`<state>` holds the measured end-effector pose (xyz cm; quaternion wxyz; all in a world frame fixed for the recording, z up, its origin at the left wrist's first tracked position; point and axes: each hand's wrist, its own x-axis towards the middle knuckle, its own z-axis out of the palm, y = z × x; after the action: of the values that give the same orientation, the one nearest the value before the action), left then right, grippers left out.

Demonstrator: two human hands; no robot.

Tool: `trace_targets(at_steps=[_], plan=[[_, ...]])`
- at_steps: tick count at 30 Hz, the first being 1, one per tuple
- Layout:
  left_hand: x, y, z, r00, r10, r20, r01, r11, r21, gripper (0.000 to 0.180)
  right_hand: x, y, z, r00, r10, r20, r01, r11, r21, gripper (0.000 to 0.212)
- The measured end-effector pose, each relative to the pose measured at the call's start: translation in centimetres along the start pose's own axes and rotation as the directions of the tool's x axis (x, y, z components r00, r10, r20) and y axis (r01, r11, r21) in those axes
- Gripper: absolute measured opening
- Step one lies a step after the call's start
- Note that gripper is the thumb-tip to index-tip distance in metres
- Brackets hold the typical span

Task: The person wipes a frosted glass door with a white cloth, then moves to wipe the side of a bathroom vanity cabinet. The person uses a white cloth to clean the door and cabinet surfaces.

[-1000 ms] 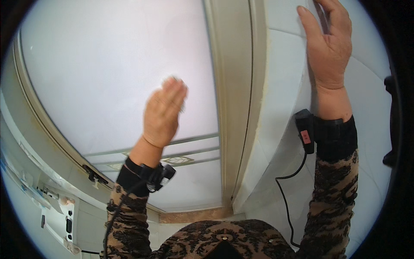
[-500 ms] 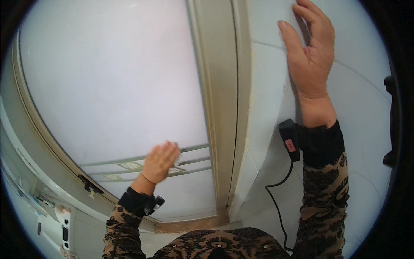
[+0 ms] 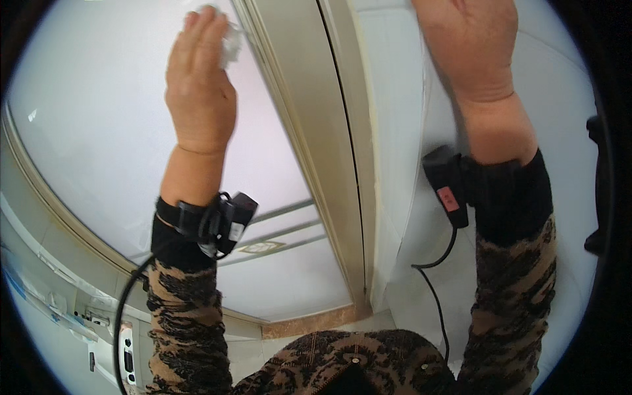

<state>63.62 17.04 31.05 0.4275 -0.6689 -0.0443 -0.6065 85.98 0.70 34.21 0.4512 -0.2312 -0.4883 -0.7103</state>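
Note:
My left hand (image 3: 201, 92) is raised to the upper part of a frosted glass door panel (image 3: 276, 138), its fingers together. Under them it presses a crumpled white tissue or thin cloth (image 3: 230, 47), which pokes out on the right side of the fingers. On the pale tiled wall (image 3: 395, 72) right of the door frame, my right hand (image 3: 471, 46) leans with nothing visible in it. The upper edge of the picture cuts off its fingertips, but the hand lies stretched out along the wall.
A beige door frame (image 3: 309, 99) runs between the glass and the tiles. Black devices with cables are strapped to both wrists, the left device (image 3: 230, 224) and the right device (image 3: 447, 187). Striped decoration (image 3: 263, 247) crosses the lower glass. A brown stone threshold (image 3: 309, 324) lies below.
My left hand has moved up the glass from the striped band, carrying the white tissue or cloth. My right hand stays on the wall, now higher in the picture. The view has tilted slightly.

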Motion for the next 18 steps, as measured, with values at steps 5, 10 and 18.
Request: trace_targets(at_steps=[5, 10, 18], plan=[[-6.3, 4.1, -1.3, 0.988, -0.052, 0.145, 0.067, 0.993, -0.100, 0.041, 0.7, -0.2, 0.9, 0.998, 0.069, 0.000, -0.068, 0.981, 0.183, 0.023], [-13.4, 8.2, -4.1, 0.945, -0.049, 0.324, 0.149, 0.945, -0.290, 0.036, 0.8, -1.0, 0.5, 0.989, 0.127, 0.079, -0.136, 0.984, 0.119, 0.024], [-18.1, 9.8, -5.4, 0.915, 0.033, 0.402, 0.150, 0.897, -0.416, 0.044, 0.9, -1.1, 0.0, 0.977, 0.156, 0.144, -0.168, 0.983, 0.075, 0.027]])
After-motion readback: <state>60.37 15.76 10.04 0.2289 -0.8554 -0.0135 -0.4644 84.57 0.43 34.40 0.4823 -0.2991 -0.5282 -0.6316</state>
